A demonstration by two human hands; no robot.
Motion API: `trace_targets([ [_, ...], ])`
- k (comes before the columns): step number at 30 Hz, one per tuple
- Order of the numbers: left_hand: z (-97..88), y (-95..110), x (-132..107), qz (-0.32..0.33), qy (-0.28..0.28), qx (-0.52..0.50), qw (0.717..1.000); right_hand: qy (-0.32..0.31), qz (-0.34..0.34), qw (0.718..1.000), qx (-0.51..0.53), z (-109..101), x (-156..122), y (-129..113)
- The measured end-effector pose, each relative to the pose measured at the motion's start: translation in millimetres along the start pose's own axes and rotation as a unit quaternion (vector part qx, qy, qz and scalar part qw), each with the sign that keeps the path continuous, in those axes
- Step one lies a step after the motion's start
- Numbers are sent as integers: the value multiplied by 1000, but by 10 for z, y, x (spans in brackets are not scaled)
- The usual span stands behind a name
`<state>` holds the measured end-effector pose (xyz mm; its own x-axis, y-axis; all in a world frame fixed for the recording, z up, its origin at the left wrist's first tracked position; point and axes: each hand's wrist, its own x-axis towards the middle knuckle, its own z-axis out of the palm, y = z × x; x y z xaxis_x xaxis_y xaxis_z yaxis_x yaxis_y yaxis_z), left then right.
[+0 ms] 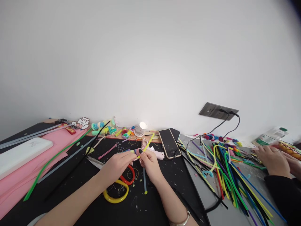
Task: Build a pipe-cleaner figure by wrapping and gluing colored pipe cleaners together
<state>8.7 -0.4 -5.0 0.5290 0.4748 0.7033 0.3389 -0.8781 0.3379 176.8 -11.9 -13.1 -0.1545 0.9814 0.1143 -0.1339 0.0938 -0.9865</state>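
Note:
My right hand (pixel 150 161) is closed, pinching a yellow pipe cleaner (pixel 149 142) that sticks up past the thumb. Close against it, my left hand (pixel 118 164) has its fingers closed on a small pink and purple fuzzy piece (pixel 135 152), partly covered by the fingers. Scissors with red and yellow handles (pixel 116 194) lie beneath my left wrist, blades pointing left. A grey-blue strip (pixel 145 182) rests on the black mat (pixel 134 210) under my hands. Just behind my right hand is a pale pink object (pixel 158 154), its kind unclear.
Two phones, the nearer one (pixel 169 143) with a pale case, and a paper cup (pixel 140 129) stand near the wall. Pipe cleaners (pixel 235 179) lie heaped at right, beside another person's hands (pixel 272 160). A white box (pixel 25 153) sits on pink sheets (pixel 14 196). Cables hang from the socket (pixel 218 111).

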Motion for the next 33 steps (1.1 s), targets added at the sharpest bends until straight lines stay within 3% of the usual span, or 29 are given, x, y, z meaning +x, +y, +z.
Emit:
trace_targets([
  [2,-7,11,10,-47,-18,-39,998,15,-4,1000,-4,0,-4,-24],
  [5,-10,53,44,-187,-3,-126,974,37,-28,999,15,10,-9,-63],
  [8,7,103,86,-332,34,-245,911,56,-42,997,37,24,-4,-73],
  [10,27,126,104,-385,40,-310,869,59,-45,996,39,34,1,-61],
  [13,55,140,115,-406,47,-361,839,50,-48,997,15,45,1,-41],
  [18,55,126,124,-418,67,-374,825,32,-37,999,5,57,-26,-74],
  [23,44,122,133,-433,87,-408,799,61,-37,997,18,49,-44,-117],
  [29,66,129,131,-456,142,-521,708,35,-48,998,-20,58,-42,-59],
  [33,73,118,142,-472,159,-539,680,10,-52,998,-45,71,-56,-49],
])
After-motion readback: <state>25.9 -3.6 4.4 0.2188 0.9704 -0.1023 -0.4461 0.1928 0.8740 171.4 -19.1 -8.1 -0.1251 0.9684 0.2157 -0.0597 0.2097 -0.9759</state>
